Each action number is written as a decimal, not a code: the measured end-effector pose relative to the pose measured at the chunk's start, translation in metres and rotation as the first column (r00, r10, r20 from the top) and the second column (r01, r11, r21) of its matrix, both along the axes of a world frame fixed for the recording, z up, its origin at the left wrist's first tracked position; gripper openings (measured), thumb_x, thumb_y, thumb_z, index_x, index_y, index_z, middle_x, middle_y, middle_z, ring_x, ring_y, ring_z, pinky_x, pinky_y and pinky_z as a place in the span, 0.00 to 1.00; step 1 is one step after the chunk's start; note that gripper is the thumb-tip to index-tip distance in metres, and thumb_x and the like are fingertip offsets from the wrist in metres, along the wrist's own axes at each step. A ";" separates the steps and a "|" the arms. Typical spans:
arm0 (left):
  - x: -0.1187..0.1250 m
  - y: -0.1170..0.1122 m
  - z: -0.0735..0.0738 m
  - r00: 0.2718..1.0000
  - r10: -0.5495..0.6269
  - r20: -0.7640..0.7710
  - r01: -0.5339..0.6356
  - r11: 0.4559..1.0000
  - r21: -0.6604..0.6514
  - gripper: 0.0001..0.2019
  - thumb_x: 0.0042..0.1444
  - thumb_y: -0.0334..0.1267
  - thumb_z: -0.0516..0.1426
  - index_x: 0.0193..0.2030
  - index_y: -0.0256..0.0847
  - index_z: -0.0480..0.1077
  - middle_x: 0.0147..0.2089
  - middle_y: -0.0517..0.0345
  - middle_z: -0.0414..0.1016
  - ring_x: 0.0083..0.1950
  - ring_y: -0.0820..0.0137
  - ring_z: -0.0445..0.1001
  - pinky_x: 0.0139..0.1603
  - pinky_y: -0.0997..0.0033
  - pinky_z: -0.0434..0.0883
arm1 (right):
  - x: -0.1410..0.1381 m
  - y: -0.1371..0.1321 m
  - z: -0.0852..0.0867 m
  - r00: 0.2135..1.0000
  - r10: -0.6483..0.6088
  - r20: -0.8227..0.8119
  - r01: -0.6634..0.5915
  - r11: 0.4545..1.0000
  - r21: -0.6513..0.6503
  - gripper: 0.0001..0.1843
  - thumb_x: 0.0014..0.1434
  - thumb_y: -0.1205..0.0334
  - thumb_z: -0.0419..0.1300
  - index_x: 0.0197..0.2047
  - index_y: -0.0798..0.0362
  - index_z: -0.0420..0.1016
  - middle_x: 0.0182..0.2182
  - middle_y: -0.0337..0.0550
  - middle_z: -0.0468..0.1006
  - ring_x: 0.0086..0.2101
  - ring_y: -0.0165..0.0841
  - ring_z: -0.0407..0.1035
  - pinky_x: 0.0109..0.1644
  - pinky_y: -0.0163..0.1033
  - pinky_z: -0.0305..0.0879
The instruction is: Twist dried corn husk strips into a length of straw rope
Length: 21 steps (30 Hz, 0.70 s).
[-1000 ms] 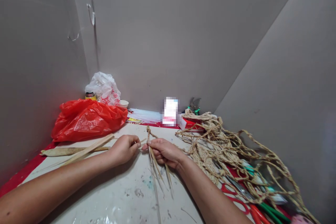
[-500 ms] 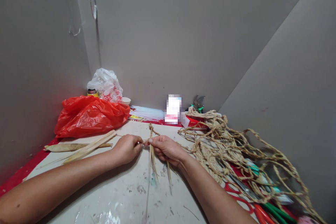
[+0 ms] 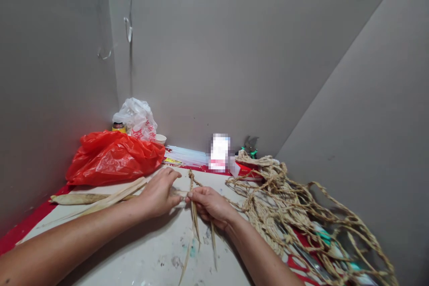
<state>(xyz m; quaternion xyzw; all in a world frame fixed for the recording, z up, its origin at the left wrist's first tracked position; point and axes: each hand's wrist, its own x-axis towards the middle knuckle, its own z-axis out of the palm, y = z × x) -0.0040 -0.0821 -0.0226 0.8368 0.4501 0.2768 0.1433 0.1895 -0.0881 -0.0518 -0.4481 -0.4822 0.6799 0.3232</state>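
My left hand [image 3: 159,194] and my right hand [image 3: 209,204] meet over the middle of the paint-stained white table [image 3: 140,254]. Both pinch thin dry straw strands [image 3: 195,221], which hang down from my right fingers toward me. A short twisted straw cord [image 3: 192,178] runs away from the pinch point toward the back wall. The left hand's fingers curl onto one pale strand beside the right fingertips. A big tangle of finished straw rope [image 3: 288,210] lies just right of my right wrist.
A red plastic bag [image 3: 114,156] and a white bag [image 3: 136,118] sit at the back left, with long dry leaves [image 3: 97,196] in front. A red box [image 3: 246,170], pliers [image 3: 250,145], and red-handled scissors [image 3: 301,261] under the rope lie right. Grey partition walls [image 3: 214,71] enclose the table.
The view tilted up slightly, showing shelves above the partition. My left hand opened somewhat and shifted over the strand, and the hanging strands swung a little; my right hand kept its pinch.
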 end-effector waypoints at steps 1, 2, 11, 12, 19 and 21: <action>0.002 0.001 -0.001 0.999 -0.032 0.032 0.033 0.999 -0.033 0.27 0.46 0.44 0.60 0.53 0.37 0.67 0.56 0.43 0.67 0.57 0.58 0.63 0.55 0.62 0.61 | 0.000 0.000 -0.001 1.000 0.001 0.000 -0.001 1.000 0.001 0.17 0.47 0.50 0.64 0.27 0.57 0.69 0.11 0.24 0.54 0.11 0.18 0.40 0.14 0.30 0.33; 0.005 0.002 -0.002 0.996 -0.059 0.072 0.066 0.992 -0.104 0.29 0.46 0.44 0.60 0.55 0.36 0.65 0.57 0.42 0.65 0.57 0.58 0.63 0.56 0.62 0.60 | 0.000 0.001 -0.002 1.000 0.000 0.001 0.000 1.000 0.005 0.17 0.47 0.50 0.64 0.27 0.56 0.68 0.11 0.24 0.55 0.11 0.18 0.40 0.14 0.30 0.33; 0.021 0.015 -0.023 0.906 -0.162 0.390 0.380 0.719 -0.582 0.16 0.51 0.47 0.53 0.26 0.34 0.68 0.22 0.61 0.64 0.21 0.78 0.57 0.25 0.76 0.57 | 0.000 0.002 0.001 1.000 -0.005 0.024 0.004 0.999 0.053 0.18 0.46 0.49 0.64 0.24 0.55 0.65 0.10 0.25 0.56 0.10 0.18 0.41 0.13 0.30 0.34; 0.020 0.016 -0.025 0.903 -0.181 0.391 0.386 0.743 -0.547 0.14 0.51 0.45 0.52 0.25 0.35 0.67 0.21 0.62 0.64 0.22 0.77 0.58 0.26 0.76 0.57 | 0.001 0.003 0.001 1.000 -0.002 0.032 0.000 0.998 0.060 0.18 0.46 0.49 0.64 0.24 0.55 0.66 0.10 0.25 0.56 0.10 0.18 0.42 0.14 0.30 0.34; 0.019 0.021 -0.038 0.911 -0.180 0.372 0.362 0.782 -0.508 0.11 0.52 0.41 0.49 0.26 0.36 0.66 0.18 0.63 0.63 0.22 0.75 0.60 0.26 0.76 0.57 | 0.006 0.008 -0.012 0.986 0.018 0.167 -0.052 0.979 0.199 0.22 0.53 0.44 0.58 0.27 0.57 0.70 0.11 0.27 0.57 0.11 0.19 0.43 0.13 0.30 0.36; 0.020 0.021 -0.042 0.911 -0.138 0.388 0.336 0.795 -0.506 0.09 0.51 0.40 0.49 0.29 0.37 0.65 0.19 0.64 0.65 0.21 0.75 0.62 0.26 0.75 0.58 | 0.006 0.008 -0.012 0.981 0.032 0.192 -0.072 0.976 0.205 0.22 0.55 0.44 0.56 0.27 0.57 0.70 0.12 0.27 0.57 0.11 0.19 0.44 0.14 0.30 0.38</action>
